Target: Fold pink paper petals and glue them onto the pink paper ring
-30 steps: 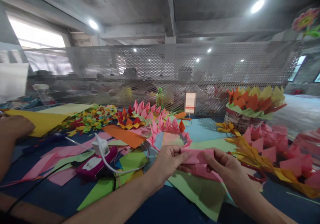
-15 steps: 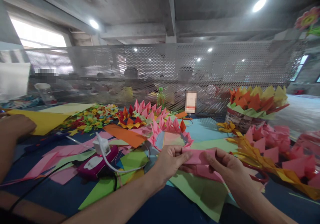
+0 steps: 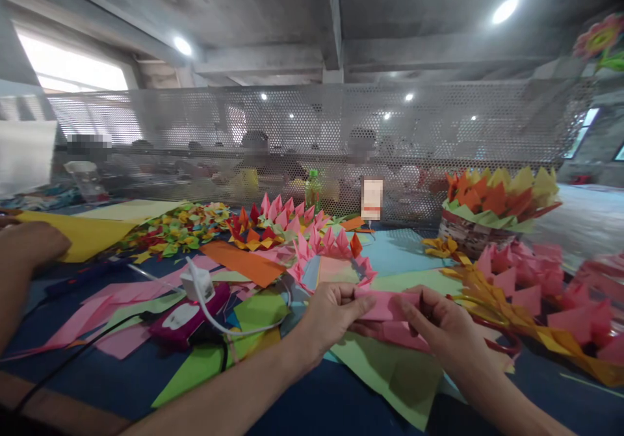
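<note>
Left hand and right hand pinch a pink paper strip, green paper at six o'clock; tugging too hard could rip the strip.

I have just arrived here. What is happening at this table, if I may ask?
A person's left hand and right hand together pinch a pink strip above a green sheet. Just beyond it stands a ring of pink paper points, which neither of these hands is holding. Over at the left, another person's hand is at a yellow sheet.
</note>
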Demonstrator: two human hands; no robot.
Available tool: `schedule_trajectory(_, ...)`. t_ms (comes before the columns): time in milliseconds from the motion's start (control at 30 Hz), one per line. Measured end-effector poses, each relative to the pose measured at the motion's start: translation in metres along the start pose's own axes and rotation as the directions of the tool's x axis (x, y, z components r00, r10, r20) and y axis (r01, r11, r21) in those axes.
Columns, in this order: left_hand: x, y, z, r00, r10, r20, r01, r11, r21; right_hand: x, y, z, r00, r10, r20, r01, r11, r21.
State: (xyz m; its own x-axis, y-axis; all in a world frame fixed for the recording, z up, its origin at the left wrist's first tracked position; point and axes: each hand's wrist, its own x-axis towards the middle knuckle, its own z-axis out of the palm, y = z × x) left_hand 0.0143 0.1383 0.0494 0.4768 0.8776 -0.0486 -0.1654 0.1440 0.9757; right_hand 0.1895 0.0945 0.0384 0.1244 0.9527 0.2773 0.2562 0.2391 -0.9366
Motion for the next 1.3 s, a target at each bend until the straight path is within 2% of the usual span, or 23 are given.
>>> schedule_trajectory(67, -0.0005, -0.0005, -0.0007, 1.000, 0.007, 0.014, -0.007, 1.000, -0.003, 0.0000, 0.0008, -0.0014, 1.000, -0.005, 0.005, 0.006, 0.999, -0.047)
schedule_trajectory(167, -0.0012, -0.0018, -0.0022, 0.996, 0.005, 0.090, -0.007, 1.000, 0.020, -0.0011, 0.0011, -0.0025, 0.999, -0.040, 0.027, 0.042, 0.993, -0.108)
schedule_trajectory(267, -0.0014, -0.0044, -0.0037, 0.985, 0.012, 0.172, -0.023, 0.998, 0.064, -0.0033, 0.0001, -0.0014, 0.997, -0.081, 0.020, 0.082, 0.990, -0.117)
schedule_trajectory(367, -0.0009, -0.0079, -0.0050, 0.979, 0.005, 0.201, -0.030, 0.992, 0.120, -0.0049, -0.0001, 0.0002, 0.997, -0.083, 0.003, 0.083, 0.985, -0.149)
schedule_trajectory(633, -0.0013, -0.0060, -0.0020, 0.987, -0.039, 0.159, 0.011, 0.985, 0.171, -0.0053, 0.0023, 0.0010, 0.996, -0.087, 0.000, 0.086, 0.984, -0.155)
schedule_trajectory(800, -0.0025, -0.0031, 0.0001, 0.990, -0.035, 0.135, 0.011, 0.985, 0.171, -0.0044, 0.0014, -0.0002, 0.995, -0.081, 0.058, 0.085, 0.995, -0.058)
schedule_trajectory(967, -0.0016, -0.0027, -0.0010, 0.991, -0.018, 0.132, -0.003, 0.988, 0.154, -0.0029, 0.0050, 0.0000, 0.990, -0.013, 0.143, 0.011, 1.000, 0.011)
schedule_trajectory(1300, -0.0015, 0.0003, -0.0022, 0.995, -0.008, 0.100, -0.007, 0.989, 0.150, -0.0013, 0.0007, -0.0007, 0.983, 0.023, 0.183, -0.040, 0.995, 0.091)
